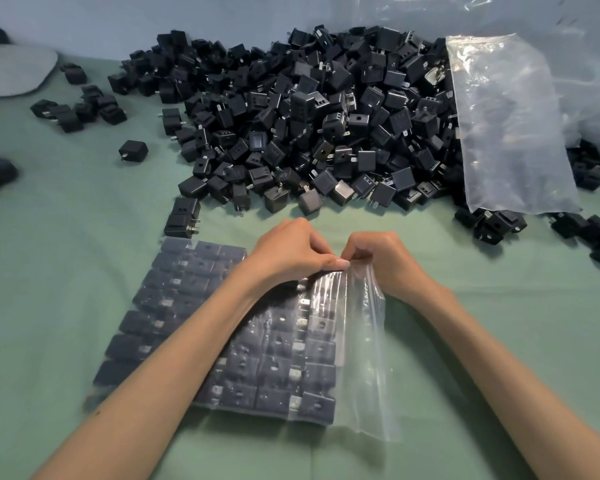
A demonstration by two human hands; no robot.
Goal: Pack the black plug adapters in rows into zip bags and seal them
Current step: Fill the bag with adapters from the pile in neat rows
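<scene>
Fingers of the left hand (291,251) and the right hand (381,261) pinch together on the far end of the zip bag's (364,341) open strip. The bag lies flat on the green cloth (84,271), close to the person, filled with black plug adapters (281,375) in rows. It looks heavy, its film thin and slippery; the stiffer zip strip seems the place to hold. Beyond sits a loose pile (309,116), with empty bags (510,126) resting on its right side.
</scene>
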